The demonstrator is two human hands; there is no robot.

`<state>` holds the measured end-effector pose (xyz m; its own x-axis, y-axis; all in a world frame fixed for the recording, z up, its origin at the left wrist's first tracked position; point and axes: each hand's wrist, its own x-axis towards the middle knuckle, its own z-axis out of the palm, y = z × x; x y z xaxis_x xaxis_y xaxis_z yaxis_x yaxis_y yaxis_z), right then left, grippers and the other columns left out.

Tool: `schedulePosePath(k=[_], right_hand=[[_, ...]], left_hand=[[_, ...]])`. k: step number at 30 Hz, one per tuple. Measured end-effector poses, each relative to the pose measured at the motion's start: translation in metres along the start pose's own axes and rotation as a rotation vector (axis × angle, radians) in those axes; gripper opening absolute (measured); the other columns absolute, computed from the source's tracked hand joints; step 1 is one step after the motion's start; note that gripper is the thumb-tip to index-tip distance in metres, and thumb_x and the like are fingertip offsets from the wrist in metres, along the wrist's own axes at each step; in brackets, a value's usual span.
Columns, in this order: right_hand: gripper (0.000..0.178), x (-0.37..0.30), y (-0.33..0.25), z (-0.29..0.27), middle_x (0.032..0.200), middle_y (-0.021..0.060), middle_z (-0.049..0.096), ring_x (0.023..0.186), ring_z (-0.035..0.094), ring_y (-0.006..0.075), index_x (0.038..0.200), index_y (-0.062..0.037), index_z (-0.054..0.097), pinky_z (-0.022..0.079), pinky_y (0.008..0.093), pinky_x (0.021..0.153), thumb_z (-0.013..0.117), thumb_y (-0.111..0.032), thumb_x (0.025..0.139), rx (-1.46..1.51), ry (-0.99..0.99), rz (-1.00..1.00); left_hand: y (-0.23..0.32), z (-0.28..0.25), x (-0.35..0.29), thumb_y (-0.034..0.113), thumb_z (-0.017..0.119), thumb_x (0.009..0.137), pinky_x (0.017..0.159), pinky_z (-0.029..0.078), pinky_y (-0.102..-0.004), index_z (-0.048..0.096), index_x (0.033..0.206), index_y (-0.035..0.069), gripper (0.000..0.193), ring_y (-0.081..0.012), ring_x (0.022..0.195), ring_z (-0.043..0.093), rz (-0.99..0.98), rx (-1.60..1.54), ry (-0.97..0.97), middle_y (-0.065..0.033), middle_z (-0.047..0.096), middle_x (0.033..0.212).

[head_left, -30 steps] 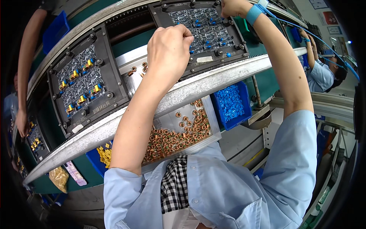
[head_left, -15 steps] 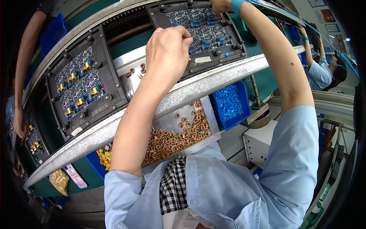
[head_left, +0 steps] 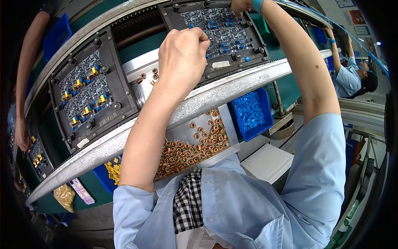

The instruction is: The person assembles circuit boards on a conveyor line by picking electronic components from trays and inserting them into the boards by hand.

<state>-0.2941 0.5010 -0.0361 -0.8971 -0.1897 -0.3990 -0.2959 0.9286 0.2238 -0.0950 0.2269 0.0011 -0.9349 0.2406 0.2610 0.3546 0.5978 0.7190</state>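
My left hand (head_left: 182, 54) is closed, fingertips pinched together over the left part of a black-framed fixture (head_left: 219, 70) that carries circuit boards (head_left: 232, 37). What its fingers hold, if anything, is hidden behind the hand. At the far right corner of this fixture, my right hand (head_left: 241, 6) reaches over the boards with its fingers bent downward. The picture's upper edge cuts close to it, and its grip does not show. Small blue disc parts (head_left: 224, 47) stand on the boards. Loose copper coils (head_left: 155, 74) lie on a metal plate beside my left forearm.
A second fixture (head_left: 120, 120) at left holds boards with yellow coil parts. Along the front runs a metal rail (head_left: 248, 79). Nearer are a tray of copper coils (head_left: 232, 139), a bin of blue discs (head_left: 265, 124) and a bin of yellow parts (head_left: 99, 176). Another person's arm (head_left: 31, 58) reaches in at far left.
Both my hands stay almost in place. Below the bench on the right, a white box looks shifted and turned, with its top now showing. The co-worker at right has moved slightly.
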Motion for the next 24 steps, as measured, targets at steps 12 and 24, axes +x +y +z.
schedulePosePath(k=[12, 24], right_hand=[[0.020, -0.008, -0.019, -0.003, 0.070, 0.0111, 0.066, 0.061, 0.058, 0.0286, 0.075, 0.0019, 0.068, 0.049, 0.0373, 0.058, 0.063, -0.013, 0.063, -0.041, 0.032, -0.065], [0.020, -0.016, -0.024, -0.009, 0.072, 0.0119, 0.066, 0.062, 0.058, 0.0295, 0.075, 0.0018, 0.068, 0.049, 0.0381, 0.059, 0.062, -0.013, 0.063, -0.086, 0.058, -0.133]], left_hand=[[0.002, -0.002, 0.000, 0.005, 0.059, 0.077, 0.066, 0.049, -0.0354, 0.065, 0.074, 0.000, 0.008, -0.0244, 0.066, 0.056, -0.042, -0.008, -0.016, -0.0127, 0.062, 0.065], [0.001, -0.003, 0.000, 0.005, 0.059, 0.077, 0.065, 0.049, -0.0354, 0.065, 0.075, -0.001, 0.009, -0.0241, 0.066, 0.056, -0.031, -0.012, -0.012, -0.0127, 0.062, 0.065]])
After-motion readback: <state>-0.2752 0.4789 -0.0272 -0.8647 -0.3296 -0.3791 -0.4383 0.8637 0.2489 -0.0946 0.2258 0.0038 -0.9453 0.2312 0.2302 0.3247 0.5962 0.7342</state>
